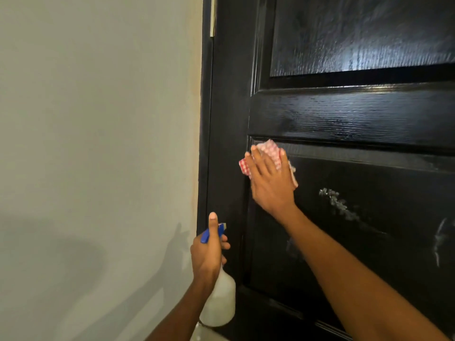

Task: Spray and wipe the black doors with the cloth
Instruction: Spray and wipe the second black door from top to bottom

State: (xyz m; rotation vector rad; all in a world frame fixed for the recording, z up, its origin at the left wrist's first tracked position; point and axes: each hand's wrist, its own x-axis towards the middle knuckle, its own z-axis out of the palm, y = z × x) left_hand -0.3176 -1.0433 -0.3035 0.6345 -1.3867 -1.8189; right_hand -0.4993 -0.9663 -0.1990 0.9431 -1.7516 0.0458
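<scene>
Far left: plain pale wall (98,143), bare, with hand and bottle shadows low on it. It ends at the black door frame (205,143), a narrow vertical strip.

Left hand (208,254) comes up from bottom centre, forearm angled up and right. It's wrapped around the neck of a spray bottle (219,301), thumb straight up along the blue trigger head (211,233) (nozzle side faces the door). Bottle body is white and translucent, hanging upright below the fist, just beside the door's left stile, overlapping its edge. Can't tell if it touches.

Black door (344,114) fills the right half: glossy raised panels, woodgrain, a wide horizontal rail between upper and lower panels.

Right hand (268,178) reaches in from lower right, arm long and nearly straight, wrist slightly bent. Palm is flat, fingers spread wide, pressing a red-and-white checked cloth (269,150) against the top-left corner of the lower panel, right under the rail and against the stile's moulding. Cloth pokes out above the fingertips and at both sides of the hand.

Right of the hand: whitish spray streaks (339,205) on the lower panel, more near the right edge. Open panel surface runs right and down from the hand; up and left is boxed in by moulding.
</scene>
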